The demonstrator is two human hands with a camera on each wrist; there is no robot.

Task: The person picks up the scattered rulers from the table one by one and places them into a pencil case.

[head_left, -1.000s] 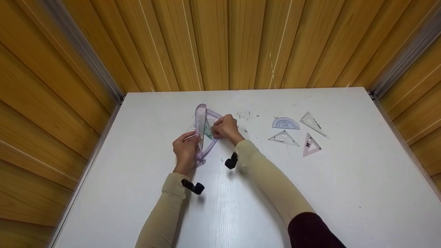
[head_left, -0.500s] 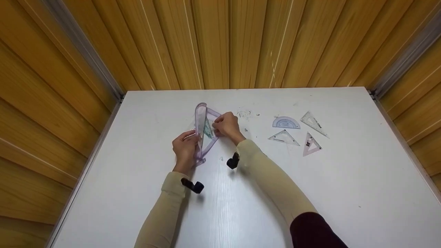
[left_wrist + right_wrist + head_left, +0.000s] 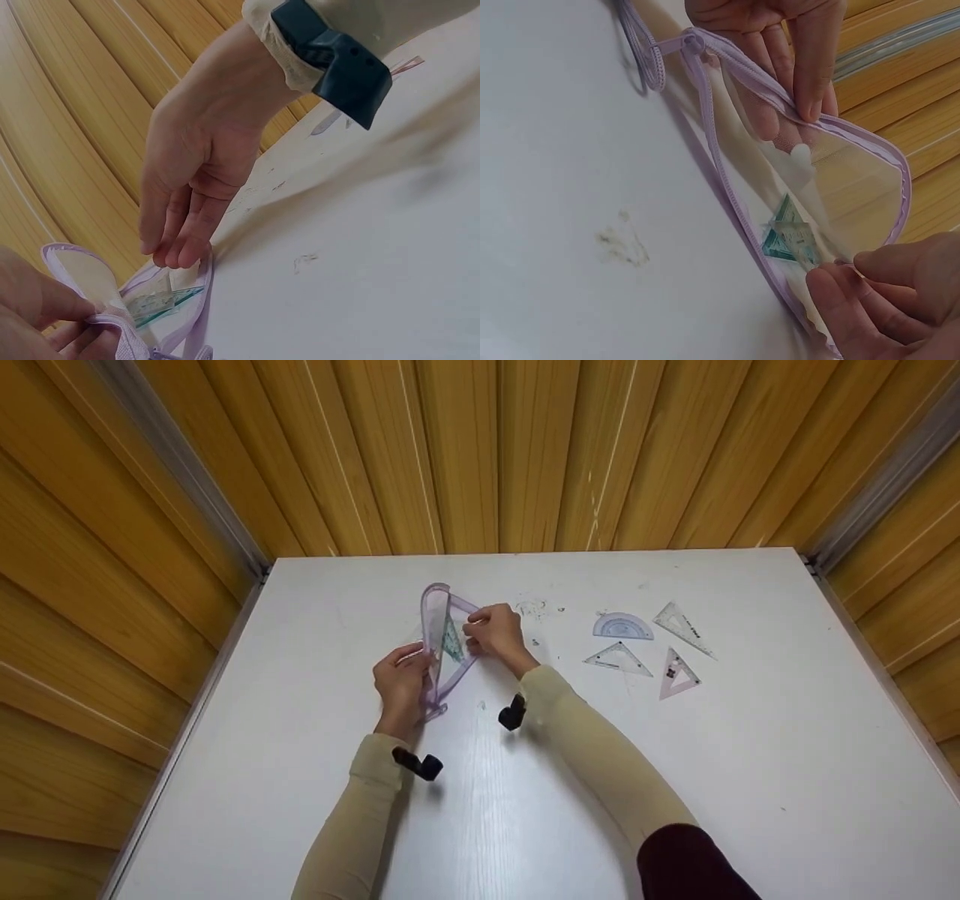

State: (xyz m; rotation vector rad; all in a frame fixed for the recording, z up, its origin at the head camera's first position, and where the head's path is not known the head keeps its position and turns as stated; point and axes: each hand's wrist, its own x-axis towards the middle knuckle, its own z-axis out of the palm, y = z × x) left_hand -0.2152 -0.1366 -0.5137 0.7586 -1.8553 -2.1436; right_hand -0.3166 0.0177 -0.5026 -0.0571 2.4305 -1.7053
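— Status of pouch (image 3: pixel 442 649)?
— Held open mid-table: left hand (image 3: pixel 401 682) pinching one rim, right hand (image 3: pixel 495 631) the other. Green set square (image 3: pixel 786 236) inside.
— Outstanding?
— Protractor (image 3: pixel 622 627), three triangles (image 3: pixel 677 673) on table (image 3: pixel 675 780), well apart.

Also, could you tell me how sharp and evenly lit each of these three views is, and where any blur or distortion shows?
Head view: even light, soft shadows under the arms, wall planks splayed by the wide lens, rulers small but legible. Left wrist view: dim, the table smeared by blur, the right hand sharper. Right wrist view: bright, the pouch and green set square crisp, near fingertips soft.
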